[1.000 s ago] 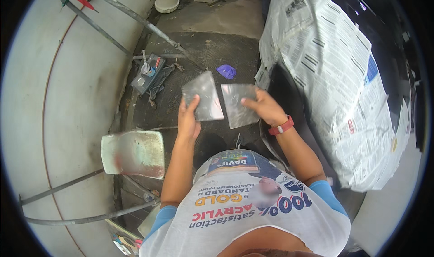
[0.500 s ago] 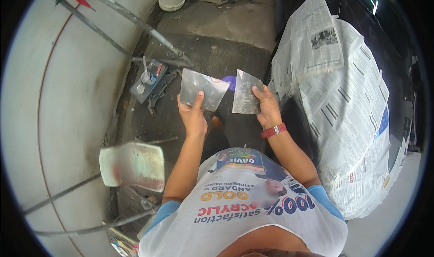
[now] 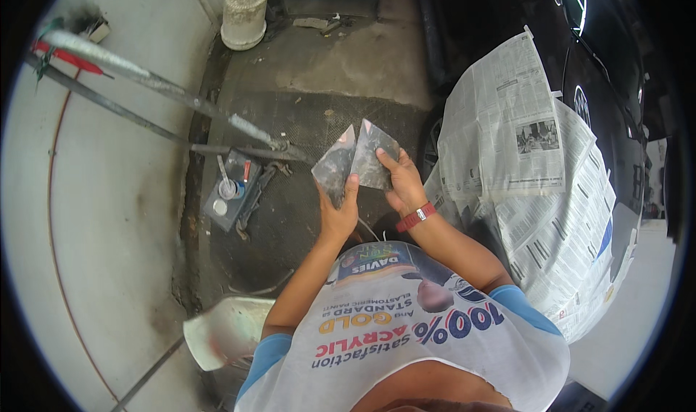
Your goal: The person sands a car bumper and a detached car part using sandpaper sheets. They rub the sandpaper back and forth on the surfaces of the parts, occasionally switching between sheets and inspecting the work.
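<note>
Left hand (image 3: 338,215) pinches a grey plate (image 3: 335,164) | right hand (image 3: 406,186) pinches a second plate (image 3: 368,159) just beside it | draped newspaper (image 3: 500,158) right of both hands

From here I see L plate (image 3: 333,159), thin, grey, smudgy w/ a pinkish glint up top, in L hand (image 3: 338,217), tilted, one corner up. R plate (image 3: 370,164), also thin + grey, mottled, sits in R hand (image 3: 408,187), tilted, corner up too. Inner edges v. close, side by side; can't tell if touching.
</note>
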Available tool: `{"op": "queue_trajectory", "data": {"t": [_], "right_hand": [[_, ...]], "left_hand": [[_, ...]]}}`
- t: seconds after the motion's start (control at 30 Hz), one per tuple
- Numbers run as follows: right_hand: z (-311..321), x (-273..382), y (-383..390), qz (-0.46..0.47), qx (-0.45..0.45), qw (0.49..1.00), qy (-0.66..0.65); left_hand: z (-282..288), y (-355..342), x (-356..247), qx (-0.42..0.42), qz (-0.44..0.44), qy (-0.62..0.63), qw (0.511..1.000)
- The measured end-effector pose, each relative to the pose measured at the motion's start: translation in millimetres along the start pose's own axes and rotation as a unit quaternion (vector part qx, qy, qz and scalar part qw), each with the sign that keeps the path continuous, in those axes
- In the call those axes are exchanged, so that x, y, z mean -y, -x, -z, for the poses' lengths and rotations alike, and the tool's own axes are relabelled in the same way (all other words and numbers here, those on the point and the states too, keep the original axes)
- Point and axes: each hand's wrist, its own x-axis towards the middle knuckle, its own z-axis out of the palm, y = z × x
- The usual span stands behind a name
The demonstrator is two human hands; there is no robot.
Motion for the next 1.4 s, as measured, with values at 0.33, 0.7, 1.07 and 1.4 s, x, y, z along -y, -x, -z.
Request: {"op": "queue_trajectory", "data": {"t": [0.33, 0.7, 1.07, 1.4], "right_hand": [[-52.5, 43.2, -109.1, -0.009, 0.079, 0.993, 0.086], [-91.9, 158.6, -296.8, 0.079, 0.224, 0.931, 0.277], [-137.0, 273.9, -478.9, 0.064, 0.266, 0.921, 0.277], [-251.0, 239.1, -555.4, -0.106, 0.454, 0.839, 0.28]], "left_hand": [[4.9, -111.8, -0.1, 0.049, -0.052, -0.083, 0.994], [-77.9, -285.0, -23.2, 0.089, 0.071, -0.129, 0.985], [-173.6, -451.8, -46.6, 0.013, 0.149, 0.065, 0.987], [-81.0, -565.2, -5.5, -0.163, 0.123, 0.262, 0.943]]}}
